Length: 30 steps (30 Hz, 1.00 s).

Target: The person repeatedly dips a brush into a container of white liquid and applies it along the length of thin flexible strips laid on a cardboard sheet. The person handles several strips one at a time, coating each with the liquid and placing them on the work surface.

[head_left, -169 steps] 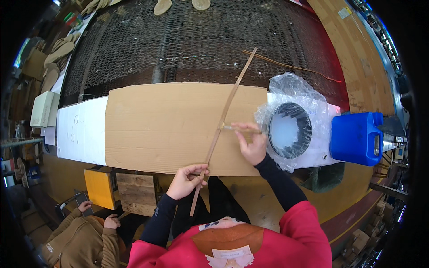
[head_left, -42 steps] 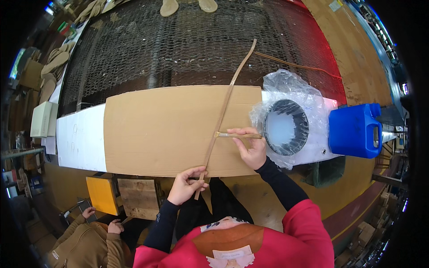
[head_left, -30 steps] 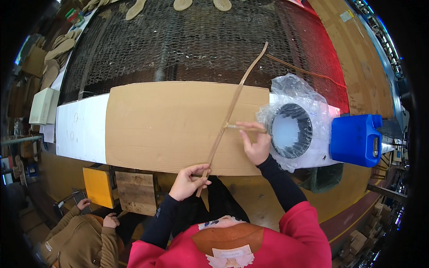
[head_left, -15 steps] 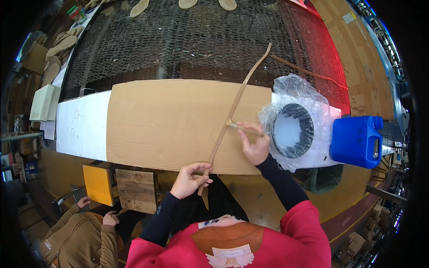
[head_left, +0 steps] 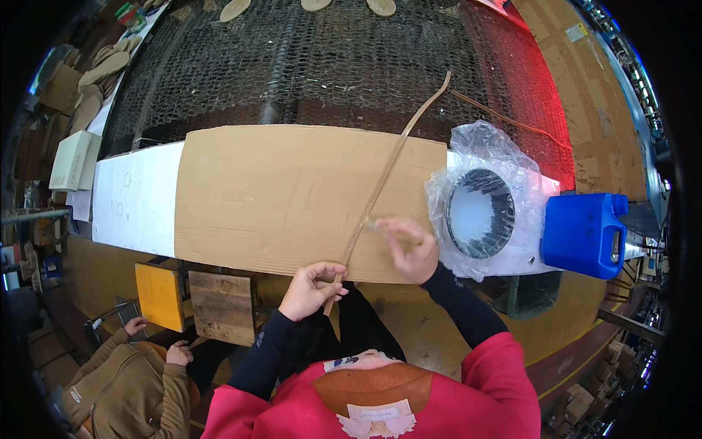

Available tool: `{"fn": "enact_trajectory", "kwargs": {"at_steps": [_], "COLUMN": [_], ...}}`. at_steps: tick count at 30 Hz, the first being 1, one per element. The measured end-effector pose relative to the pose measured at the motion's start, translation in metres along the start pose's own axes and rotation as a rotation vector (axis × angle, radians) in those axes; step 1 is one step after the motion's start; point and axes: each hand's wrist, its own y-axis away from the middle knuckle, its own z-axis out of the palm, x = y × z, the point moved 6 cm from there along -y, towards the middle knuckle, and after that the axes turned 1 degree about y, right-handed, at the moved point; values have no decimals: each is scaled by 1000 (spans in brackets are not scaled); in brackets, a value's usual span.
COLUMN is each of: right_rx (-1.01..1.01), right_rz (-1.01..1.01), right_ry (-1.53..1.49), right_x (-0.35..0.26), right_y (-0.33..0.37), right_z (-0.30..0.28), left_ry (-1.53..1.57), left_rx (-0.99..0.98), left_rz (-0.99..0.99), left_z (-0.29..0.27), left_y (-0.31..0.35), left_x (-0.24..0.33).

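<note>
A long, narrow brown strip slants across a cardboard sheet and runs on over the mesh behind it. Near the sheet's front edge, my left hand pinches the strip close to its near end, which hangs past the edge. My right hand is closed round a small brush, smeared by motion, its tip at the strip. Right of that hand, a round dark-rimmed tub of whitish stuff stands wrapped in clear plastic.
A blue jerrycan stands right of the tub. Behind the cardboard stretches a wire-mesh surface with several tan sole shapes at its far edge. A white box is at the left. Another person sits at lower left beside wooden stools.
My right hand has brought the brush nearer along the strip, toward my left hand. The left hand keeps its pinch at the near end.
</note>
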Motion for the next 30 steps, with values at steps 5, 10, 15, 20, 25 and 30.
{"fn": "enact_trajectory", "kwargs": {"at_steps": [5, 10, 15, 20, 25, 30], "right_rx": [-120, 81, -99, 128, -91, 222], "right_rz": [-8, 64, -58, 166, 84, 186], "right_ry": [-178, -58, -130, -195, -234, -171], "right_x": [-16, -2, -31, -10, -27, -23], "right_y": [17, 2, 24, 30, 34, 37], "right_z": [11, 5, 38, 20, 22, -38], "left_ry": [-20, 26, 32, -27, -16, 82], "left_rx": [19, 39, 40, 0, -44, -41], "left_rz": [5, 17, 19, -101, -118, 23], "left_z": [-4, -9, -8, -14, -14, -3], "left_y": [-1, -1, -3, 12, 19, -4], "left_x": [-3, -7, -9, -11, -10, 3]}}
